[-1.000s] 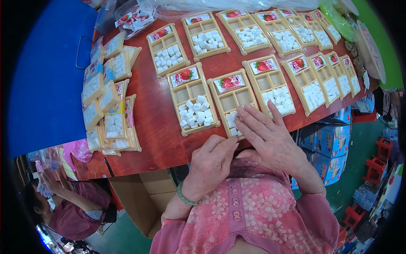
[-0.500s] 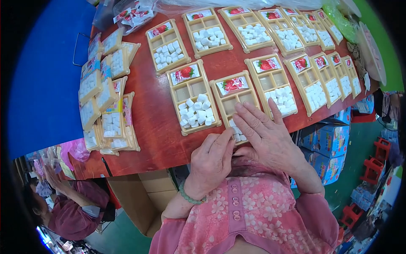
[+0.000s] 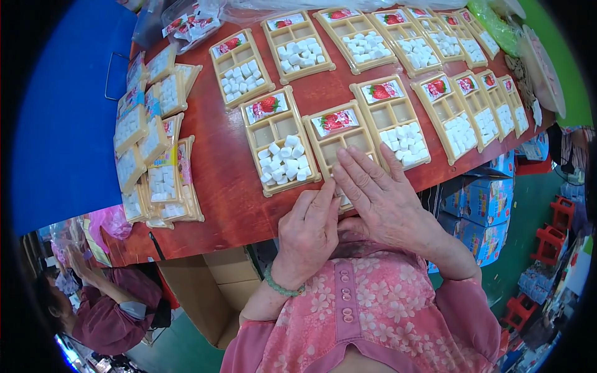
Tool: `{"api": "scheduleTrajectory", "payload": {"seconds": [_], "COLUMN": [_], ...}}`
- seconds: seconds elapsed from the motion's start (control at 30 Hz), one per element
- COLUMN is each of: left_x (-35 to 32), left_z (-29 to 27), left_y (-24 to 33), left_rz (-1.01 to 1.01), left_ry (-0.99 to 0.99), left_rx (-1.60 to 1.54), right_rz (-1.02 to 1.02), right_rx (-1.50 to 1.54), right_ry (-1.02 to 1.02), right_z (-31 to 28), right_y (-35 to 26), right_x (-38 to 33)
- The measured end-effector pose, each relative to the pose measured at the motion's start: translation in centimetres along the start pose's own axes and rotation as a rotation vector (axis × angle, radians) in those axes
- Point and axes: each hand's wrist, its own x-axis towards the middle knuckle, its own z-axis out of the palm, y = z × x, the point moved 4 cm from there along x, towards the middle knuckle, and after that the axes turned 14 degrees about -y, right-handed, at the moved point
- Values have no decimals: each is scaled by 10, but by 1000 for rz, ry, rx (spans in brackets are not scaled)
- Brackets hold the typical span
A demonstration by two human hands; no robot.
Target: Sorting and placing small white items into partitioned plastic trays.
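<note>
Both hands, left hand and right hand, rest with flat, spread fingers on the nearest tray; other trays along the worktop already hold white cubes

Right hand covers the near end of the tan tray beneath it, contents there unseen. Left hand hides the surface edge. Far trays beyond the hands: pieces too small to tell.
</note>
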Motion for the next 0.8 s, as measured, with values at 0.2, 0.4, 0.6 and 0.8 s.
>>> {"api": "scheduleTrajectory", "payload": {"seconds": [0.2, 0.4, 0.6, 0.8], "left_x": [0, -2, 0, 1], "left_z": [2, 0, -2, -2], "left_y": [1, 0, 0, 1], "left_rz": [11, -30, -46, -33], "left_ry": [17, 49, 40, 20], "left_rx": [7, -19, -101, -77], "right_rz": [-8, 8, 83, 154], "right_rx": [-56, 60, 101, -61], "right_ry": [-32, -43, 59, -128], "right_z": [-1, -28, -25, -8], "right_y": [3, 4, 21, 15], "right_x": [-3, -16, -32, -24]}}
